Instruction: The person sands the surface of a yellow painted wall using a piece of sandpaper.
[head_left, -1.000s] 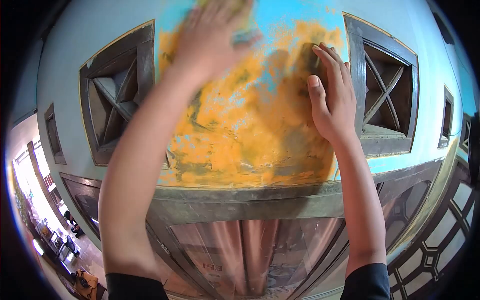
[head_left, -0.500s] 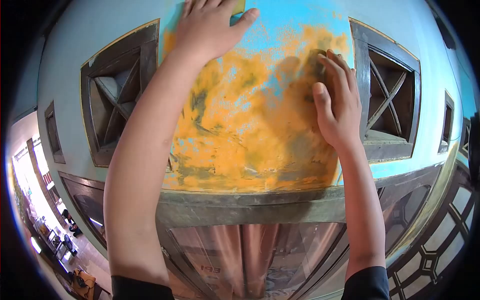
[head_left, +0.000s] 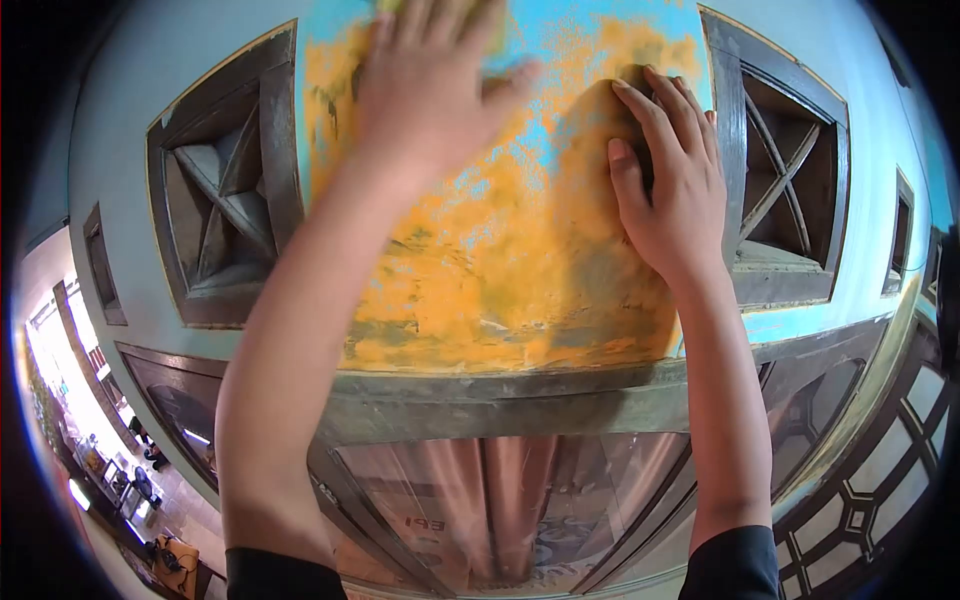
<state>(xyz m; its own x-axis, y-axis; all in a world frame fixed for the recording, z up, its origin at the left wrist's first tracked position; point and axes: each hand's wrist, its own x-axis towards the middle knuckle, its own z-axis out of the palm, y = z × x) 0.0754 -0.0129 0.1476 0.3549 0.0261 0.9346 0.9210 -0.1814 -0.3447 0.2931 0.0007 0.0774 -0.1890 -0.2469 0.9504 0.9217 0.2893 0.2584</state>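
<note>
Under my left hand point(head_left: 435, 85), smeared by motion, the edge of a yellowish sheet that looks like sandpaper point(head_left: 490, 30) shows against the wall. The hand presses it flat, high on a painted wall panel point(head_left: 500, 290). On that panel, worn blue paint mixes with orange and dark grey patches. My right hand point(head_left: 675, 175) rests on the panel's right side, fingers stretched upward and thumb apart. Nothing shows in it, and its shadow falls on the wall around it.
Wooden vent frames with crossed bars flank the panel, a left one point(head_left: 220, 180) and a right one point(head_left: 785, 180). Below runs a wooden ledge point(head_left: 480, 400) above glass panes with a curtain point(head_left: 520, 490). A room with a brown bag point(head_left: 175, 565) appears at lower left.
My left hand has moved a little right and down with the sheet, now blurred. My right hand has shifted slightly up and left. The view has shifted slightly.
</note>
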